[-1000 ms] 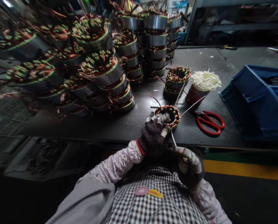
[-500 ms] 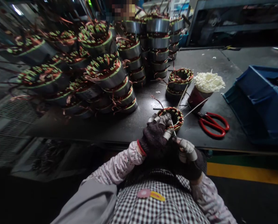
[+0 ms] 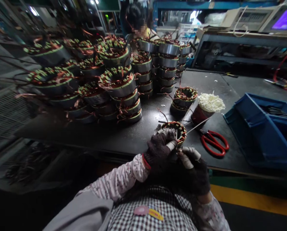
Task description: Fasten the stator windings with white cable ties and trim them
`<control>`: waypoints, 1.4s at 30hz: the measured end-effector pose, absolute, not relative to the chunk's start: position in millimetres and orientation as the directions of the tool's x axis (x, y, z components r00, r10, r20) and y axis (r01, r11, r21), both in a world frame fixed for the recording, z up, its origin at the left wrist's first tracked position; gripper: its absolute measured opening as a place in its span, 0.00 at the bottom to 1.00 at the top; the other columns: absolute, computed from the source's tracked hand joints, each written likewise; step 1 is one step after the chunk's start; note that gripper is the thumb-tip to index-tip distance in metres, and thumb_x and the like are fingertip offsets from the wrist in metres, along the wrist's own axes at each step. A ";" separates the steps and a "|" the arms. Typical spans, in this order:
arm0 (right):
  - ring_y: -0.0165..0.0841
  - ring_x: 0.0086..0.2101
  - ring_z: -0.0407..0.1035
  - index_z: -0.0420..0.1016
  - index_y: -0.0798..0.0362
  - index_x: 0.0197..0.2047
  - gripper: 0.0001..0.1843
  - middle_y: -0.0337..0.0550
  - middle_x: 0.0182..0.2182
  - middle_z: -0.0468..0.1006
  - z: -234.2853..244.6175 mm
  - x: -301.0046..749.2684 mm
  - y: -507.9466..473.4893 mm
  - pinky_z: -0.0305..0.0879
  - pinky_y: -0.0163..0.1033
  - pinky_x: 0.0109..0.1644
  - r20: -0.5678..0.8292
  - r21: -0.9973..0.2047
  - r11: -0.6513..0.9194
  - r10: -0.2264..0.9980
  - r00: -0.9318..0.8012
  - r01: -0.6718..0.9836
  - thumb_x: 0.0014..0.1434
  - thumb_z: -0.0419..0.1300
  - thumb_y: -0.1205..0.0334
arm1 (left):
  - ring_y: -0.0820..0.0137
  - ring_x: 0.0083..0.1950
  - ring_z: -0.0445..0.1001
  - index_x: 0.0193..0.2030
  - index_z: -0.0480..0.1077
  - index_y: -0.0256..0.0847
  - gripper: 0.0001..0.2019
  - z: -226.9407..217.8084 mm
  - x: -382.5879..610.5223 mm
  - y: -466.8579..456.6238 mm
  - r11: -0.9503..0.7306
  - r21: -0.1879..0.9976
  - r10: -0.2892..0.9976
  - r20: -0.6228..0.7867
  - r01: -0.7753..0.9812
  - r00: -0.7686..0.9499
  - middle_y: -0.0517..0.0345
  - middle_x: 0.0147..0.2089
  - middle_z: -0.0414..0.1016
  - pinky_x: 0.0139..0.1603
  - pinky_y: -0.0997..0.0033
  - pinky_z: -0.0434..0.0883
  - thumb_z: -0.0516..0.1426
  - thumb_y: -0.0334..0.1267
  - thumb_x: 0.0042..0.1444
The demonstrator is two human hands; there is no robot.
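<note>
A small wound motor stator (image 3: 182, 134) with copper coils sits near the table's front edge. My left hand (image 3: 160, 142), in a dark glove with taped fingers, is closed around its left side. My right hand (image 3: 193, 163), gloved and taped alike, has thumb and forefinger pinched just at the stator's near rim. A thin white lacing cord seems to be in that pinch, though the fingertips mostly hide it. Another white cord (image 3: 198, 124) runs from the stator's right side toward a dark red tub of white cords (image 3: 212, 103). Red-handled scissors (image 3: 214, 143) lie to the right.
Stacks of larger stators (image 3: 120, 85) with loose copper leads crowd the left and back. Two small stators (image 3: 185, 96) stand stacked behind my hands. Blue bins (image 3: 261, 128) occupy the right. A person (image 3: 136, 19) is beyond the stacks; instruments (image 3: 248, 19) stand on a shelf.
The camera has tilted up, so the table sits lower in view and the back shelf shows. My right fingertips are still close to the stator's near rim; my left hand keeps its hold.
</note>
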State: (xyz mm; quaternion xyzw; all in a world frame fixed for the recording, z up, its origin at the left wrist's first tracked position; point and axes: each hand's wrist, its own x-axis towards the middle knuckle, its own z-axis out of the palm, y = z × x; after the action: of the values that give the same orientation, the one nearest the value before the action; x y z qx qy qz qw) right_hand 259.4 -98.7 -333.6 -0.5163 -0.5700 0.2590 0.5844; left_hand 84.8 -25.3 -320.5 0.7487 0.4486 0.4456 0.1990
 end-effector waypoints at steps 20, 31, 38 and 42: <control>0.43 0.39 0.84 0.91 0.46 0.46 0.12 0.45 0.40 0.90 -301.2 258.8 -84.1 0.85 0.52 0.50 0.319 -0.911 0.244 0.928 0.193 0.332 0.69 0.73 0.47 | 0.54 0.59 0.90 0.45 0.90 0.45 0.04 -316.2 74.4 -22.3 -0.582 0.729 0.813 0.508 0.360 0.286 0.52 0.45 0.93 0.71 0.43 0.84 0.69 0.36 0.69; 0.46 0.50 0.86 0.92 0.45 0.51 0.11 0.49 0.48 0.91 -295.3 257.8 -71.9 0.86 0.55 0.57 0.676 -0.570 0.524 0.737 -0.002 0.632 0.78 0.65 0.57 | 0.54 0.60 0.89 0.52 0.91 0.50 0.09 -314.7 69.8 -17.7 -0.596 0.734 0.797 0.492 0.326 0.349 0.55 0.50 0.94 0.70 0.41 0.83 0.71 0.39 0.68; 0.44 0.52 0.85 0.88 0.42 0.49 0.05 0.45 0.50 0.90 -283.8 255.1 -84.0 0.86 0.55 0.56 0.625 -0.714 0.538 0.778 0.063 0.448 0.76 0.68 0.59 | 0.51 0.65 0.87 0.53 0.90 0.48 0.10 -306.6 68.5 -19.5 -0.635 0.667 0.766 0.482 0.389 0.425 0.52 0.56 0.93 0.76 0.38 0.78 0.68 0.41 0.70; 0.39 0.34 0.81 0.85 0.46 0.44 0.13 0.42 0.35 0.87 -295.9 256.4 -91.6 0.82 0.44 0.38 0.305 -0.921 0.239 0.934 0.186 0.307 0.72 0.69 0.45 | 0.52 0.66 0.88 0.56 0.88 0.46 0.11 -305.6 66.7 -20.9 -0.658 0.579 0.753 0.484 0.481 0.446 0.50 0.56 0.93 0.81 0.39 0.75 0.65 0.42 0.74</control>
State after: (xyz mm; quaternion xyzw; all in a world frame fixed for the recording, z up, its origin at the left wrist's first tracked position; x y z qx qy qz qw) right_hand 256.4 -91.6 -295.9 -0.5453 -0.5690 0.2882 0.5439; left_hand 66.7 -20.9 -305.6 0.8307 0.3714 0.3728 0.1818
